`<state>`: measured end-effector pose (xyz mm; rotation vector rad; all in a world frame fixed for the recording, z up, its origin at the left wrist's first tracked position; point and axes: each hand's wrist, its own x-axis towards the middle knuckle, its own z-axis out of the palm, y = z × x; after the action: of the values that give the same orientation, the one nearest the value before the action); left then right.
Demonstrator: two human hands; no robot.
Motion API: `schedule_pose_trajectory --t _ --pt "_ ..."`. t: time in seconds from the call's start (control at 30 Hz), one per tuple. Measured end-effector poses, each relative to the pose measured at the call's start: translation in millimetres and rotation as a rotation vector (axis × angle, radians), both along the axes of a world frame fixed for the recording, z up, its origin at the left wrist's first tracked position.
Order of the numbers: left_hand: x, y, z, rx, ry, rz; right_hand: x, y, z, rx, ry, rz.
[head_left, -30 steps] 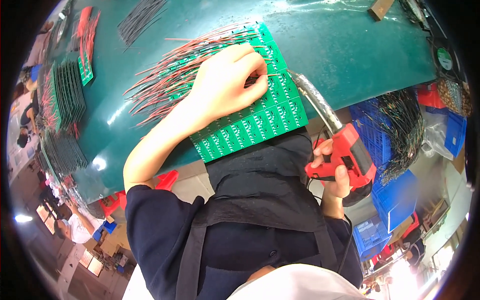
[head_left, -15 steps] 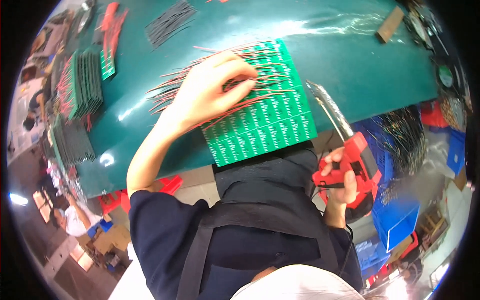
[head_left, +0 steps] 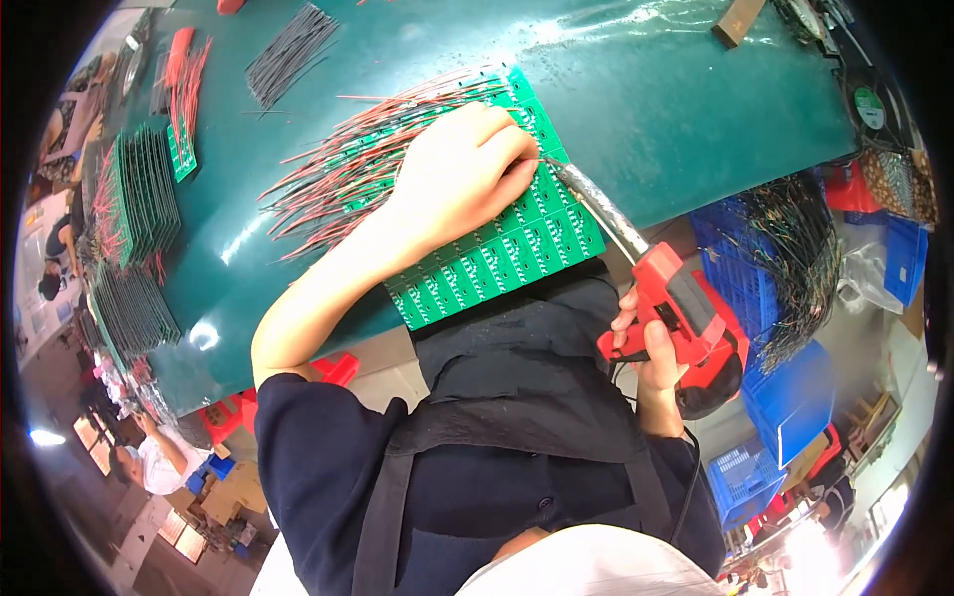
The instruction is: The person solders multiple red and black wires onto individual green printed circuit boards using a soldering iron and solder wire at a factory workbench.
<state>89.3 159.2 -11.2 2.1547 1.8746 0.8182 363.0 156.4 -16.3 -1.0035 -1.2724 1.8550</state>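
A green circuit board panel [head_left: 497, 260] with rows of small pads lies at the table's near edge. Many thin red and black wires [head_left: 328, 179] fan out to the left from its upper part. Over the panel, my left hand [head_left: 465, 171] is closed in a pinch near the right edge; what is between its fingertips is hidden. My right hand [head_left: 651, 353] grips a red soldering gun [head_left: 686, 308] by its handle. The gun's long metal tip reaches up and left to the panel, right beside my left fingertips; whether it touches the board cannot be made out.
Bundles of dark wires [head_left: 291, 55] and red wires [head_left: 187, 89] lie on the green table [head_left: 686, 119]. Stacked boards [head_left: 147, 194] stand at the left. A brown block [head_left: 738, 22] is at the far right. Blue crates [head_left: 740, 263] with wires stand beyond the right edge.
The soldering gun has moved left and up, its tip now at my left fingertips. My left hand has shifted right across the panel, its fingers drawn closer together.
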Motion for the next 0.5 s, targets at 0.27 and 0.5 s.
schedule_pose_trajectory --t 0.27,0.5 --pt "0 -2 -4 0.013 0.021 0.005 -9 0 1 0.023 0.07 -0.094" --pt "1 2 2 -0.023 0.008 -0.003 4 0 -2 0.001 -0.019 -0.005"
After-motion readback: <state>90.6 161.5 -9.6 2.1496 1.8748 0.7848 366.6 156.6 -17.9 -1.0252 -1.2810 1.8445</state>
